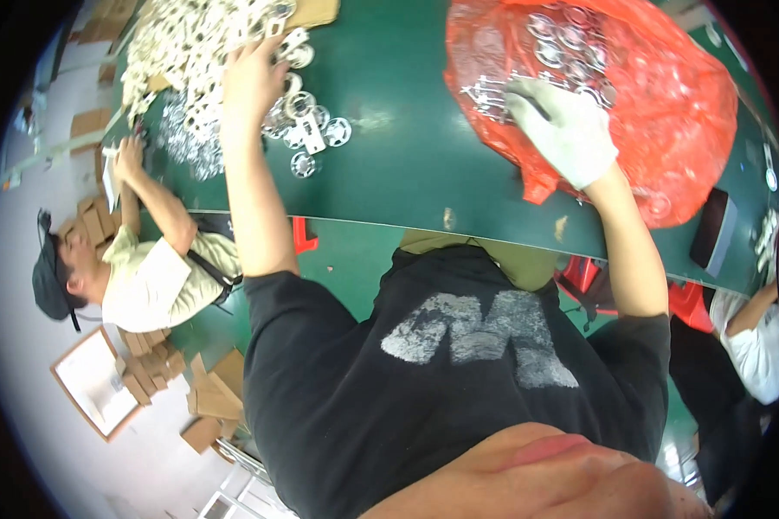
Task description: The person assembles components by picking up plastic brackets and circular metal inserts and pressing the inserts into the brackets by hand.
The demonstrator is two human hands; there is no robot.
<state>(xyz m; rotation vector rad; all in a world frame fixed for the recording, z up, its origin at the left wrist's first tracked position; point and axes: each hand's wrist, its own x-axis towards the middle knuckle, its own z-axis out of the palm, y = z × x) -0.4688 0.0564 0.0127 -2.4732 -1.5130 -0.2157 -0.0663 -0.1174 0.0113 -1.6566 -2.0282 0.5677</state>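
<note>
My bare left hand [255,78] reaches over a big heap of white plastic parts [182,52] at the far left, its fingers apart and the fingertips touching parts on the heap's right edge. Several round, spoked parts [303,164] lie loose on the table beside that wrist, with a flat white piece [312,131] among them. My right hand [567,134], in a white glove, rests at an open red plastic bag [684,112]. Its fingers are curled at a cluster of shiny, thin-stemmed parts [489,95]; what they grip is hidden. More shiny round parts [550,54] lie in the bag.
Small clear or silvery pieces [190,143] lie by the white heap on the green table [389,164]. A dark flat object [714,229] is right of the bag. A co-worker [164,268] in a dark hat works at the left; another person [757,337] is at the right.
</note>
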